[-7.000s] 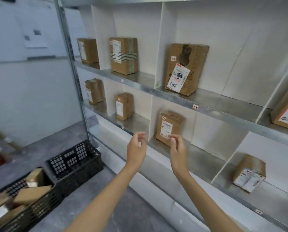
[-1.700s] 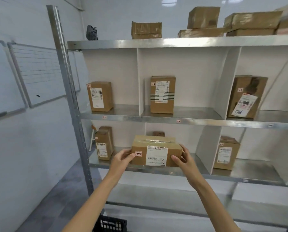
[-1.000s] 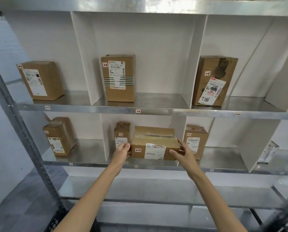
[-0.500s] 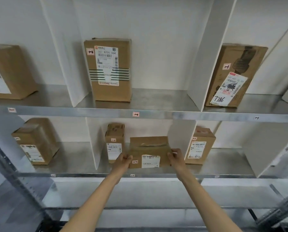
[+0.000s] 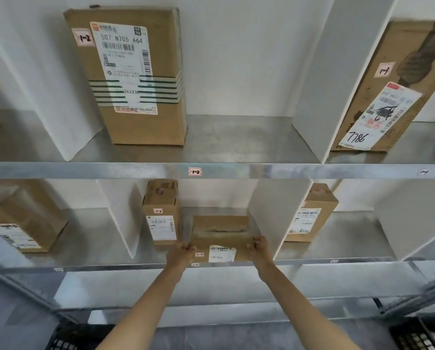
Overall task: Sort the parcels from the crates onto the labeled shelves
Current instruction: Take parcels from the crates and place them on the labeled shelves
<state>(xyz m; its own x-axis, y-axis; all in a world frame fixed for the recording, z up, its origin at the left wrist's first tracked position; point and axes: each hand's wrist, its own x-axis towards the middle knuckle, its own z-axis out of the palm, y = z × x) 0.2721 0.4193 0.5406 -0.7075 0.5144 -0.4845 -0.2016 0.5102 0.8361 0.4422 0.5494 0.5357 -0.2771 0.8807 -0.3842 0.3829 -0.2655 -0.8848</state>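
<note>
You have both hands on the flat brown cardboard parcel [image 5: 221, 238], which lies on its broad side in the middle compartment of the lower grey metal shelf [image 5: 85, 258], at about six o'clock from the centre of your view. Your left hand [image 5: 181, 253] curls its fingers round the parcel's near left corner, at its eight o'clock. Your right hand [image 5: 259, 251] grips the near right corner, at its four o'clock. The parcel's front face carries a white shipping label and a small tag, and it sits close to the shelf's front lip. Just beside the parcel, at its ten o'clock, a small upright brown carton [image 5: 160, 213] stands in the same compartment. At its three o'clock a white divider panel [image 5: 269, 215] rises close to your right hand. On the upper shelf, at eleven o'clock, stands a tall brown box banded with green stripes [image 5: 133, 77], and the lip beneath bears a pink tag reading 1-2 [image 5: 195, 171]. A black plastic crate [image 5: 69, 339] shows at seven o'clock, low in view.
</note>
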